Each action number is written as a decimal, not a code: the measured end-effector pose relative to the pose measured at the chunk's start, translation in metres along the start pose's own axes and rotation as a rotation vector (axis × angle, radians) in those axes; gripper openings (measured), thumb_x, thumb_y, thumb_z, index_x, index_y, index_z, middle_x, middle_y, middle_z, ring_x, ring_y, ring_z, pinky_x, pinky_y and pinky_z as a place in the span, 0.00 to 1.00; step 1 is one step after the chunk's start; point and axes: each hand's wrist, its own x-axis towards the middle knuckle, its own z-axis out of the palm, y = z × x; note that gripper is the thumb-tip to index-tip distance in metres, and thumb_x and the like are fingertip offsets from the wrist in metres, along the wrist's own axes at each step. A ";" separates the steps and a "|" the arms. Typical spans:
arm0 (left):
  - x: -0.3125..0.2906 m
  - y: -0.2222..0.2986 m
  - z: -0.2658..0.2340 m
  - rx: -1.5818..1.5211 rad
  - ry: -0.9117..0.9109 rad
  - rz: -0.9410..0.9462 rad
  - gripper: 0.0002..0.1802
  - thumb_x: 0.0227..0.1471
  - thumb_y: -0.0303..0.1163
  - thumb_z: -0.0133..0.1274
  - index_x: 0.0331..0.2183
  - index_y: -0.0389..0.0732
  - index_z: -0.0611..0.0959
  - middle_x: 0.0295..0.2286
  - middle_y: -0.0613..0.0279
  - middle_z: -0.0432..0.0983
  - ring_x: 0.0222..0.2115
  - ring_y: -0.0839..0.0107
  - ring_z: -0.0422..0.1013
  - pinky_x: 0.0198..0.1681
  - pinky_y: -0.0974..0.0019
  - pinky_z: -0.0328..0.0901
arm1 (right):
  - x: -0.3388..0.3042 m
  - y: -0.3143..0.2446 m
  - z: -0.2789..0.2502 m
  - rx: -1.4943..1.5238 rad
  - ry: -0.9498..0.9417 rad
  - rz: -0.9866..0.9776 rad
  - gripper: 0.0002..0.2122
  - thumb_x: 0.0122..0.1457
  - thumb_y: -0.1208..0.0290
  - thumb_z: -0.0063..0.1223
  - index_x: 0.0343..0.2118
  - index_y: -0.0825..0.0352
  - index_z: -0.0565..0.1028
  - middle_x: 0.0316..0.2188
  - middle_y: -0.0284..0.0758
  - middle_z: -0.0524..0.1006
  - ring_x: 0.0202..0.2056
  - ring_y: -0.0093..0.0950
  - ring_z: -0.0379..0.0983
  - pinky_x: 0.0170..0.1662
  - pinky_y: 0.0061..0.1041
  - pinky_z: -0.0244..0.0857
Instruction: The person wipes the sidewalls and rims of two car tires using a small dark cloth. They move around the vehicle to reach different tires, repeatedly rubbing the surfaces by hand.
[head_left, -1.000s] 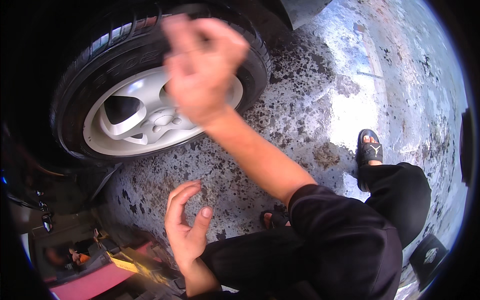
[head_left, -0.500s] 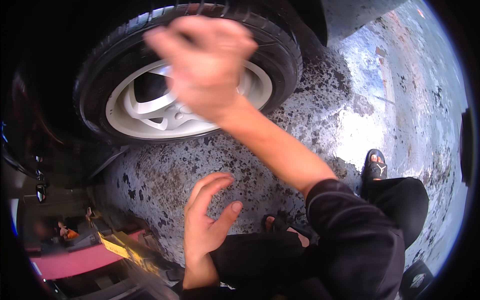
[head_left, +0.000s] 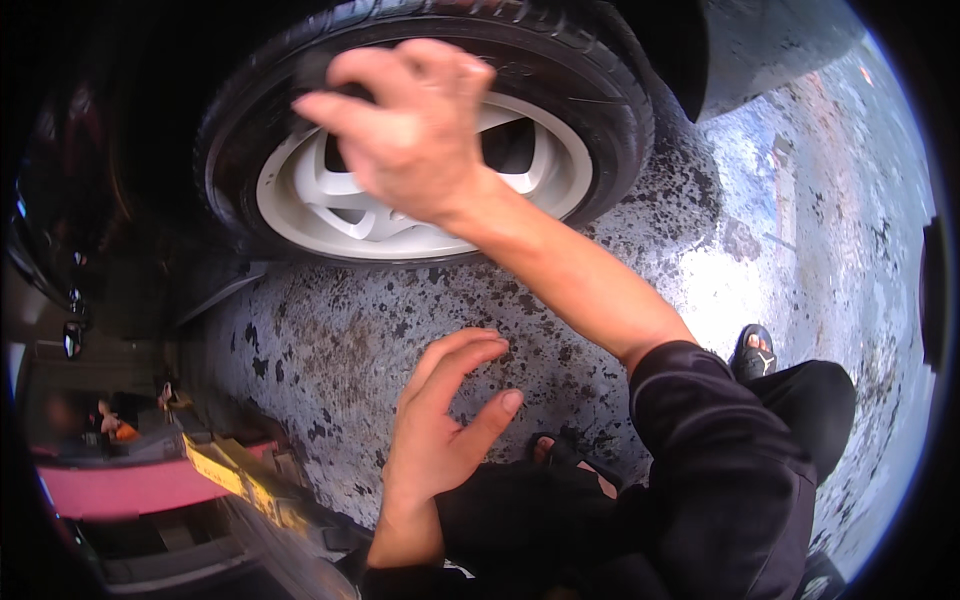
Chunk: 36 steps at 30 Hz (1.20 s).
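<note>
A black tyre [head_left: 610,130] on a pale silver spoked wheel rim [head_left: 330,240] fills the top middle. My right hand [head_left: 415,130] reaches across to the upper left of the tyre's sidewall, in front of the rim. Its fingers and thumb curl around a dark patch, blurred against the black rubber; what they hold cannot be made out. Below the wheel, my left hand [head_left: 440,425] hovers apart from it over the floor. Its fingers are bent and the thumb stands away from them, with nothing between.
Speckled grey floor [head_left: 300,340] spreads below and right of the wheel. Dark car bodywork [head_left: 750,50] overhangs at upper right. A yellow bar [head_left: 235,475] and a red beam [head_left: 130,488] lie at lower left. My sandalled foot [head_left: 754,350] is at the right.
The view has shifted, so the wheel sits further right and slightly higher. My right hand has swept left relative to the wheel, along the tyre. My left hand stays raised and empty.
</note>
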 end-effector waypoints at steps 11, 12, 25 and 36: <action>-0.010 -0.006 -0.007 -0.011 -0.017 0.018 0.24 0.50 0.25 0.68 0.50 0.36 0.83 0.52 0.48 0.78 0.53 0.52 0.76 0.58 0.57 0.68 | -0.055 0.056 -0.082 -0.113 0.126 0.237 0.18 0.39 0.79 0.62 0.36 0.56 0.89 0.33 0.30 0.78 0.37 0.29 0.74 0.42 0.30 0.64; -0.009 -0.007 -0.006 -0.011 -0.034 -0.011 0.24 0.50 0.25 0.68 0.50 0.36 0.83 0.52 0.47 0.78 0.53 0.52 0.76 0.58 0.57 0.68 | -0.030 0.043 -0.064 -0.063 0.097 0.162 0.18 0.41 0.77 0.62 0.37 0.53 0.89 0.35 0.26 0.78 0.39 0.27 0.73 0.41 0.30 0.61; -0.009 -0.007 -0.006 -0.007 -0.054 -0.040 0.24 0.49 0.26 0.69 0.49 0.35 0.83 0.51 0.48 0.78 0.53 0.52 0.76 0.58 0.57 0.68 | -0.056 0.055 -0.080 -0.095 0.087 0.314 0.16 0.40 0.77 0.65 0.35 0.56 0.89 0.35 0.28 0.78 0.43 0.26 0.71 0.51 0.30 0.57; -0.016 -0.014 -0.004 -0.025 -0.018 -0.059 0.25 0.46 0.26 0.68 0.48 0.34 0.83 0.51 0.48 0.79 0.53 0.52 0.75 0.59 0.55 0.67 | -0.136 0.106 -0.105 -0.255 0.104 0.388 0.15 0.40 0.72 0.63 0.35 0.53 0.84 0.39 0.29 0.78 0.47 0.34 0.73 0.53 0.37 0.59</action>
